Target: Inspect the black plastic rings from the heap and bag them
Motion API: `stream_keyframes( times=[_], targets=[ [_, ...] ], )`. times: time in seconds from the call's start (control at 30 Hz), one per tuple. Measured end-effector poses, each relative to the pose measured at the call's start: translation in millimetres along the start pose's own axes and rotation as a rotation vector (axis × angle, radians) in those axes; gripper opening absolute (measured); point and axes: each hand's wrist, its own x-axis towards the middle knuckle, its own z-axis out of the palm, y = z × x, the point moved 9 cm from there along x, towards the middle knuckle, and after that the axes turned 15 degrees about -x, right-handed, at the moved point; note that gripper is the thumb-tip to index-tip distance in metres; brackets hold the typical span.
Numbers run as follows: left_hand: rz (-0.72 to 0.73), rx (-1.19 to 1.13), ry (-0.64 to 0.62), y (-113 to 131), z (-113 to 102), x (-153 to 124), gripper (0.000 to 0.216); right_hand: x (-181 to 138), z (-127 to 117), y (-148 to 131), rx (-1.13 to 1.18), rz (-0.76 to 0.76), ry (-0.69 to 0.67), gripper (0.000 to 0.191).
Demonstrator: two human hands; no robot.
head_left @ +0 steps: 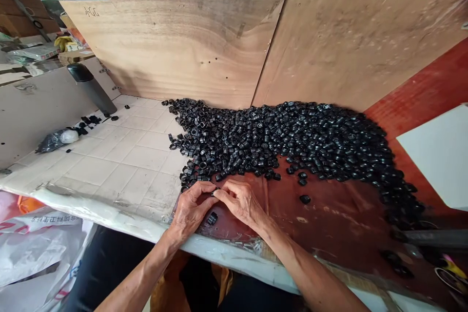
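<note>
Fingers of the left hand [190, 208], lower centre of frame, are pinching; one loose black piece [211, 218] is lying just below; one small black part [215, 192], mostly hidden, is sitting between both hands' fingertips; the right hand [239, 200] is likewise pinching it; one black heap [263, 141] is stretching from centre to right.

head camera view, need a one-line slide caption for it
Left hand and right hand hold a small black part between them, before a heap of black pieces.
</note>
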Motion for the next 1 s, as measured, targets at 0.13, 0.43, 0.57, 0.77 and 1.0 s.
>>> stream_keyframes(
  times=[0.13,0.43,0.57,0.77,1.0],
  targets=[
    [-0.038,-0.058,0.008,-5,1,0,0.023,-1,-8,-6,0.071,-0.029,0.048,0.013],
    [0.019,-0.020,-0.005,10,2,2,0.016,-2,-2,-7,-0.118,-0.137,0.038,0.046],
    [0.014,-0.031,-0.022,9,3,2,0.016,-3,-5,-8,-0.076,-0.119,0.081,0.033],
    [-0.007,-0.028,0.004,1,0,1,0.017,-4,-5,-16,-0.065,-0.194,0.031,0.019],
    [-0.023,-0.087,0.004,4,3,2,0.017,-5,-4,-13,-0.046,-0.168,0.047,0.027]
  ],
)
